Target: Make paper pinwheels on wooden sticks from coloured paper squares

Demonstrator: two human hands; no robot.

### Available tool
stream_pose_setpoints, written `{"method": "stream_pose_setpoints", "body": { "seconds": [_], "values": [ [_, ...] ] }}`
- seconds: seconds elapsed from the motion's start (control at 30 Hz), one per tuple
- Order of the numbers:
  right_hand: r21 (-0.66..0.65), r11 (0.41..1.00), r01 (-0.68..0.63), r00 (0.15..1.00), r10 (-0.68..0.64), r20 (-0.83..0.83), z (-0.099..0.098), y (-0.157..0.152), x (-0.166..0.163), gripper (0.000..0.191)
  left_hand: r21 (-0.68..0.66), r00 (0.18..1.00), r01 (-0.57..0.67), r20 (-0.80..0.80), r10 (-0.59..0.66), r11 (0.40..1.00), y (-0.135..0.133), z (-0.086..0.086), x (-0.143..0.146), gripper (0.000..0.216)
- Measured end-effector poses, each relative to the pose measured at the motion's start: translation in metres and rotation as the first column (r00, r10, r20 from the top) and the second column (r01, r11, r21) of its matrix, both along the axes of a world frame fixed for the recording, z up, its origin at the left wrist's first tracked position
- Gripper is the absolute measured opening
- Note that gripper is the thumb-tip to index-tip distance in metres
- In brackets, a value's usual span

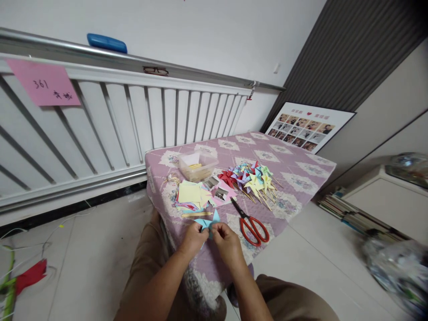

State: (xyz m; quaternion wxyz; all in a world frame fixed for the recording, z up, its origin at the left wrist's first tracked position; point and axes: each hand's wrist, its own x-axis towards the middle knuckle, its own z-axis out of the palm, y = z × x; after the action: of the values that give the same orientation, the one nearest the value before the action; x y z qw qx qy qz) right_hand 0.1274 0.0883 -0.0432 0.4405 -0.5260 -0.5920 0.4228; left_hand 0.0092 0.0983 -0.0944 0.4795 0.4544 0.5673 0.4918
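Observation:
A light blue paper pinwheel (216,217), its blades partly folded in, is held between both hands above the table's near edge. My left hand (194,238) pinches it from the left, fingers closed. From the right, my right hand (224,240) grips it with thumb and fingertips together; its centre is hidden by the fingers. Thin wooden sticks (197,214) lie just beyond the hands. Behind them sits a stack of coloured paper squares (189,193), yellow on top. Red-handled scissors (250,223) rest to the right, blades pointing away.
Finished pinwheels on sticks (256,180) lie in a pile farther back. A clear plastic box (197,166) holds more sticks, and small pictures on pink paper (220,194) lie near it. A white radiator (187,116) borders the table (297,183); a photo board (309,127) leans behind.

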Motion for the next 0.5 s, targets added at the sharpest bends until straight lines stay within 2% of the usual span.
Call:
{"method": "stream_pose_setpoints", "body": {
  "seconds": [0.23, 0.5],
  "values": [
    [0.168, 0.984, -0.059, 0.963, 0.013, 0.268, -0.007, 0.000, 0.002, 0.009, 0.028, 0.998, 0.034, 0.048, -0.035, 0.999, 0.002, -0.005, 0.000, 0.014],
    [0.247, 0.961, -0.122, 0.917, 0.015, 0.398, -0.013, 0.004, 0.003, 0.012, 0.005, 0.998, 0.029, 0.050, -0.029, 1.000, 0.001, -0.011, -0.003, 0.012]
  ]
}}
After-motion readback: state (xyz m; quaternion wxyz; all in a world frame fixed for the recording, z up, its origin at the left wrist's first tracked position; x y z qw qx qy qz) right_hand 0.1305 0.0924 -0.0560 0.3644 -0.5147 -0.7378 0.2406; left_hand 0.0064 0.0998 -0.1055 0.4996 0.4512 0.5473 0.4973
